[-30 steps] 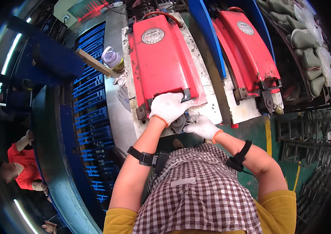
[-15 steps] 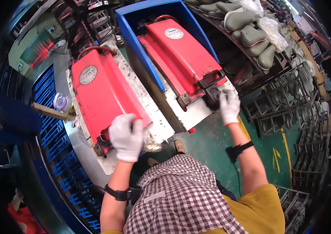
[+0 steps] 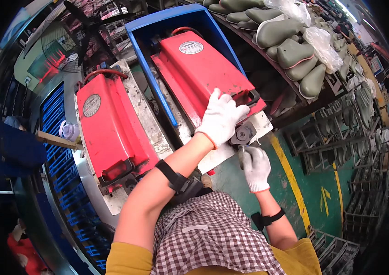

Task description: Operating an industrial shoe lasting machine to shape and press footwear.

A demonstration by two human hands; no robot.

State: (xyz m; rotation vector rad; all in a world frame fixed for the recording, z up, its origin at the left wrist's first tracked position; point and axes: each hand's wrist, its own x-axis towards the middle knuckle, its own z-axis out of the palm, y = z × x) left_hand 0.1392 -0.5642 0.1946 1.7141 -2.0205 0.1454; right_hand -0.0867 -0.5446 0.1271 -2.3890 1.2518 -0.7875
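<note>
Two red metal machine covers sit side by side in front of me. My left hand (image 3: 222,117), in a white knit glove, reaches across and lies on the near end of the right red cover (image 3: 203,64), its fingers apart. Just past its thumb is the cover's black handle (image 3: 251,98). My gloved right hand (image 3: 256,167) is closed around a short lever (image 3: 241,156) below a round dark knob (image 3: 243,134) at the machine's front right corner. The left red cover (image 3: 112,130) is down, with no hand on it.
A blue metal hood (image 3: 178,14) surrounds the right machine's back. Grey-green shoe lasts (image 3: 279,33) and clear plastic bags (image 3: 323,48) fill a rack at upper right. Blue racks (image 3: 61,183) line the left. A wooden stick (image 3: 57,140) juts beside a pale cup (image 3: 69,130). A fan (image 3: 82,34) stands behind.
My left hand has moved from the left cover to the right one. My right hand has lowered and closed around the lever under the knob. The view has shifted slightly.
</note>
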